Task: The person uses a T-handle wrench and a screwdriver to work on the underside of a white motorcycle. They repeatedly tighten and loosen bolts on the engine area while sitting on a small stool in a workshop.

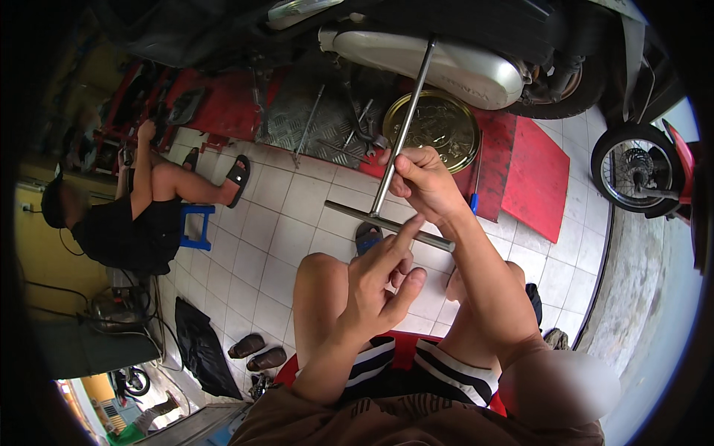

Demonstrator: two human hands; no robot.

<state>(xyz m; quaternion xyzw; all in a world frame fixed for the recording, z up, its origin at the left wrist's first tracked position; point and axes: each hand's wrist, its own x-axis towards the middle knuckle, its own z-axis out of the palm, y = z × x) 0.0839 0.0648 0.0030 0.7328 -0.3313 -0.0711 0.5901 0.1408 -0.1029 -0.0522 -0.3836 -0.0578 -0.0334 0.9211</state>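
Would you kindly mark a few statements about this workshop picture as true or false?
1. The right hand is closed around the shaft of a metal T-handle wrench. True.

2. The left hand has all its fingers wrapped around the wrench's crossbar. False: the left hand's index finger is extended at the crossbar, and the hand does not enclose it.

3. The round tray near the motorcycle is blue. False: the tray is gold-coloured.

4. A co-worker in dark clothes is at the person's left. True.

5. The low stool by the co-worker is red. False: the stool is blue.

6. A pair of dark shoes lies on the tiled floor. True.
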